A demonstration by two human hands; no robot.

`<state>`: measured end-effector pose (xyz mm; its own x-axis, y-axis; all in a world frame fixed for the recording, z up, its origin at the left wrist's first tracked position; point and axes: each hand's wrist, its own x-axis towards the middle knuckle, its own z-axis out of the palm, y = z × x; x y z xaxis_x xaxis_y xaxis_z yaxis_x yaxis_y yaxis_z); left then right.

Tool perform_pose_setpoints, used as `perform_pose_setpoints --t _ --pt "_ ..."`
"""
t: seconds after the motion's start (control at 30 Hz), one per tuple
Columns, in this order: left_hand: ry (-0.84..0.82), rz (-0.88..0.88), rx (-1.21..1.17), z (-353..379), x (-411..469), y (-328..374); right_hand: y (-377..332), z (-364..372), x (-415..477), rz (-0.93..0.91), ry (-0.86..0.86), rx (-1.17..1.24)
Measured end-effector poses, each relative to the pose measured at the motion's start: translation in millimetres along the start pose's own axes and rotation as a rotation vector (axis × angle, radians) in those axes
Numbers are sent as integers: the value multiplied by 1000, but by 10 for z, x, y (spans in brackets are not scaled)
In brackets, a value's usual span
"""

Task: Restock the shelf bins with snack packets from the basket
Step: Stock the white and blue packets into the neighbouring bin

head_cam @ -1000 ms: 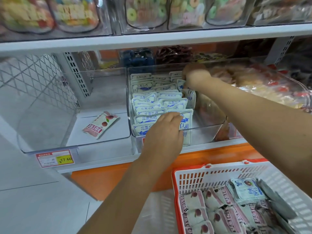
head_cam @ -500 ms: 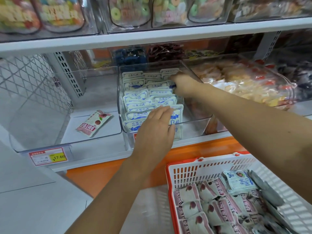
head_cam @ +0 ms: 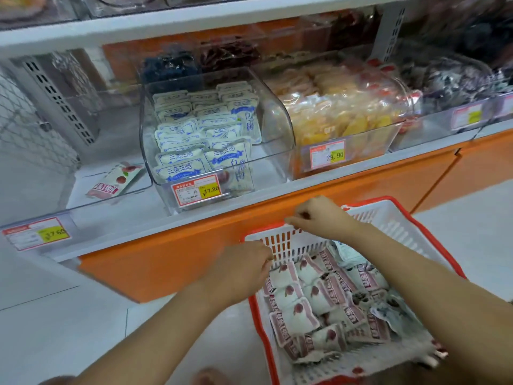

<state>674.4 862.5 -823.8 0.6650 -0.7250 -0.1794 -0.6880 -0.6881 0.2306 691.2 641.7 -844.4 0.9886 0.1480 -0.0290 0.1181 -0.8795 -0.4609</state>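
A white basket with a red rim (head_cam: 394, 218) stands on the floor at the lower right, holding several pink-and-white snack packets (head_cam: 299, 312) and a few blue-and-white ones (head_cam: 347, 250). My left hand (head_cam: 241, 270) hovers at the basket's near-left corner with its fingers curled and nothing in them. My right hand (head_cam: 322, 218) hangs over the basket's far rim, fingers loosely curled, holding nothing. On the shelf above, a clear bin (head_cam: 277, 151) holds rows of blue-and-white packets (head_cam: 202, 140). The clear bin to its left (head_cam: 69, 134) holds one pink packet (head_cam: 115, 180).
An orange shelf base (head_cam: 194, 245) runs under the bins, with price tags (head_cam: 198, 191) on the fronts. A bin of yellow bagged snacks (head_cam: 338, 115) sits to the right, dark snacks beyond it. Wire mesh closes the shelf's left end. The floor is pale tile.
Both hands have left the blue-packet bin and come down to the basket. The view has tilted down and to the right.
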Motion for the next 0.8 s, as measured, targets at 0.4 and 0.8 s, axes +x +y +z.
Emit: perform_pose_setpoints --t 0.4,0.8 --pt "-248 -197 -81 770 111 -211 1501 947 -798 679 -101 111" --pt "-214 -262 -133 856 174 -299 1915 1121 -586 745 -20 121"
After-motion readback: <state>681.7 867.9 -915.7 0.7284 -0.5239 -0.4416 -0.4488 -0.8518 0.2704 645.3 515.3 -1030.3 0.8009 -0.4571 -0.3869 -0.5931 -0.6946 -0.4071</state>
